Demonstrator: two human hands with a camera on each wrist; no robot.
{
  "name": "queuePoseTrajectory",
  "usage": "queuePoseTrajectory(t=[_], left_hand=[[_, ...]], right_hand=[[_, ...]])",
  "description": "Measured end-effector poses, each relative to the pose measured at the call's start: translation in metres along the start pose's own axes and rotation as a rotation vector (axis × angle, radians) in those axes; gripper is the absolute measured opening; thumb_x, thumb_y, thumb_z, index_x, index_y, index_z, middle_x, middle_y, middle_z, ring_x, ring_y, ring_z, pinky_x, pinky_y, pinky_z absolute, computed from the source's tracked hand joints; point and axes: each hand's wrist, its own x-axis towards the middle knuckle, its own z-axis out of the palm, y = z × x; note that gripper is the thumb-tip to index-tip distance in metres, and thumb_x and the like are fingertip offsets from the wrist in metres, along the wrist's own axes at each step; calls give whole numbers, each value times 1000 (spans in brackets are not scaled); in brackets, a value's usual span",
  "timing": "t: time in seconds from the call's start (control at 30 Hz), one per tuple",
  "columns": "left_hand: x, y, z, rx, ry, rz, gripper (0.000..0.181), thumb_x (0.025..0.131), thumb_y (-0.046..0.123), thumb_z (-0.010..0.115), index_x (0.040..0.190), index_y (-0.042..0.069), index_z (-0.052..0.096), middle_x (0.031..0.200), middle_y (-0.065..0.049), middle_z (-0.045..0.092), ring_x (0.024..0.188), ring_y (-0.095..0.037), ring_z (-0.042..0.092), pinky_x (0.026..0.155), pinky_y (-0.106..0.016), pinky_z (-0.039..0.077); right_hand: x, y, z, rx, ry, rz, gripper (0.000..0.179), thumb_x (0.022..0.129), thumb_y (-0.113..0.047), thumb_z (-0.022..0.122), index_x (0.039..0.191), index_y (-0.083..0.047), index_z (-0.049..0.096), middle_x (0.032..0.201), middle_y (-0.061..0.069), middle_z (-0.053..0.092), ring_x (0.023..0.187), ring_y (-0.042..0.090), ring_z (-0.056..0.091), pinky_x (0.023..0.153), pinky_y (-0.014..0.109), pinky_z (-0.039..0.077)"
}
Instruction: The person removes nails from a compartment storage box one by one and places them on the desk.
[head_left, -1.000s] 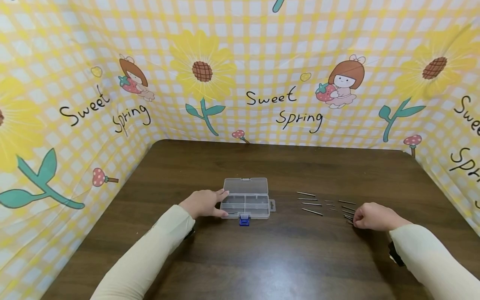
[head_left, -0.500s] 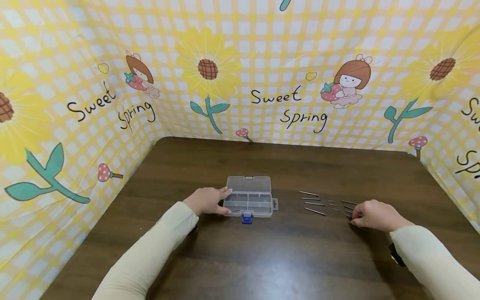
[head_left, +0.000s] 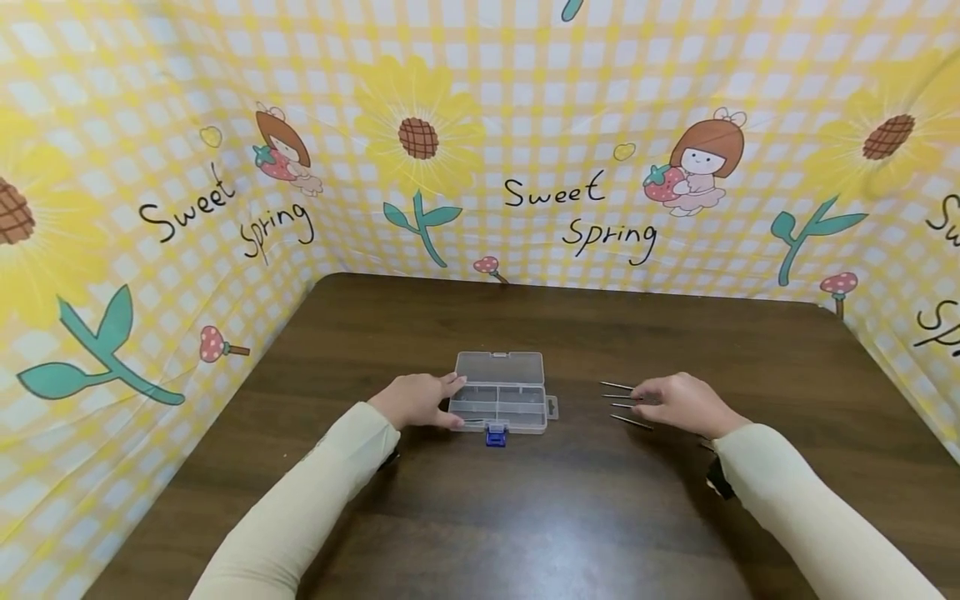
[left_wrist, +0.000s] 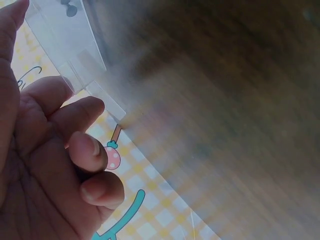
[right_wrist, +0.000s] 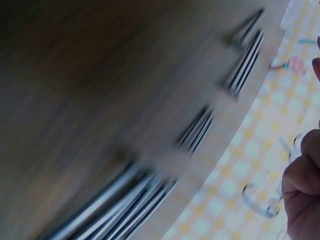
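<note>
A clear plastic compartment box lies with its lid laid back and a blue latch at its front. My left hand holds its left end, thumb at the front corner and index finger at the back; in the left wrist view the other fingers curl loosely. Thin metal pieces show in the front left compartment. To the right, my right hand reaches over a row of steel nails, thumb and fingers apart, tips right at the nails. The right wrist view shows several groups of nails.
A dark wooden table bears everything. Yellow checked cloth printed with flowers rises along its back and sides. Other nails lie beneath my right hand and sleeve, mostly hidden in the head view; one end shows beside the cuff.
My right hand has left the right-hand group of nails and moved left to the row nearer the box, its thumb and fingers now spread. The left hand stays at the box.
</note>
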Motion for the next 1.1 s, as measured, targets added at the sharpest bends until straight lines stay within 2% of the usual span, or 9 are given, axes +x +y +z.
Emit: queuePoseTrajectory(t=[0.07,0.13,0.27,0.4,0.53,0.67,0.9,1.0,1.1], left_hand=[[0,-2,0,2,1,-6,77,87,49,65,148,10,38,150,-10,38,121,-31,53,87,-44,50],[-1,-4,2,8,3,-9,77,87,50,64,148,10,38,150,-10,38,121,-31,54,86,-44,50],[-4,-8,4,13,7,-25,77,87,49,65,148,10,38,149,-10,39,120,-31,54,85,-44,51],[-6,-5,2,10,4,-26,76,88,48,65,148,10,38,149,-10,39,119,-31,55,85,-44,51],[-3,2,-2,8,-2,-4,76,87,47,65,147,9,39,148,-11,40,119,-31,55,87,-44,50],[-2,4,-6,12,-21,-15,76,88,47,65,148,10,38,150,-10,38,121,-30,54,88,-44,50],[-3,-1,-1,26,-17,-19,77,87,50,64,148,9,39,149,-11,40,121,-29,54,89,-42,50],[-1,1,0,32,-14,-25,77,87,52,63,148,10,39,149,-10,40,119,-28,56,88,-41,50],[1,2,-1,36,-19,-22,77,87,52,63,148,11,39,149,-9,39,114,-27,59,83,-41,52]], right_hand=[[10,-8,4,6,-19,-28,20,88,-18,68,103,-7,73,92,4,72,55,3,48,56,28,42],[21,-17,7,-3,-32,-68,20,88,-17,68,104,-6,73,96,6,72,57,5,52,57,28,43],[44,-34,15,-27,-43,-119,19,89,-16,67,104,-6,73,101,6,72,74,14,66,65,33,51],[66,-52,20,-10,-68,-142,20,90,-18,65,105,-7,73,101,4,72,86,19,68,73,38,53],[80,-65,23,3,-85,-148,20,90,-18,65,105,-8,74,101,3,72,87,18,68,75,38,53],[94,-77,30,7,-86,-175,19,90,-19,66,103,-8,74,99,3,72,79,13,66,72,35,54],[123,-110,44,-3,-184,-197,20,90,-21,67,104,-10,75,106,3,71,98,19,66,85,39,52],[133,-123,49,-39,-210,-239,19,89,-20,67,103,-10,75,103,2,72,94,16,67,84,35,52],[141,-134,55,-50,-251,-232,17,89,-20,67,102,-11,76,101,0,72,93,15,67,83,33,52]])
